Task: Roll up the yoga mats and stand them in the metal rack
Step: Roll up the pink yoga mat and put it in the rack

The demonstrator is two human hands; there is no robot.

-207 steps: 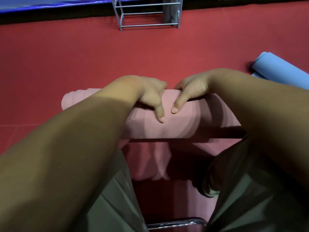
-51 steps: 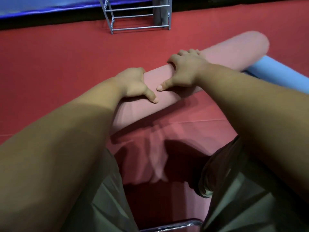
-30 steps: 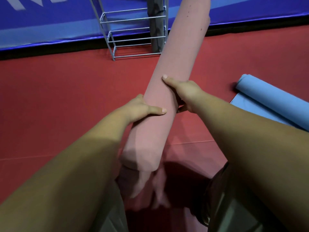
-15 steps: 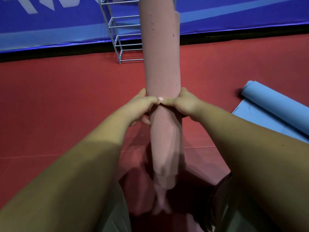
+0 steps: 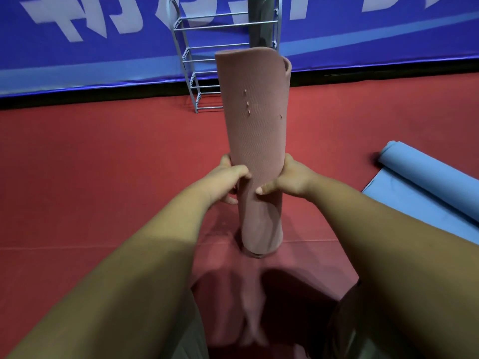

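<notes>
Red floor (image 5: 90, 177), grey roll (image 5: 260, 19) racked (upright)

Both forearms: I see them reach forward from the lower corners, bare, converging toward centre frame. Left hand (image 5: 228, 181): I note it curled around the left side of the upright pink mat roll (image 5: 255, 141), thumb across the front. Right hand (image 5: 290, 178): I note it clasping the right side, thumb tip forward. Far-side fingers hidden; probably wrapped behind.
</notes>
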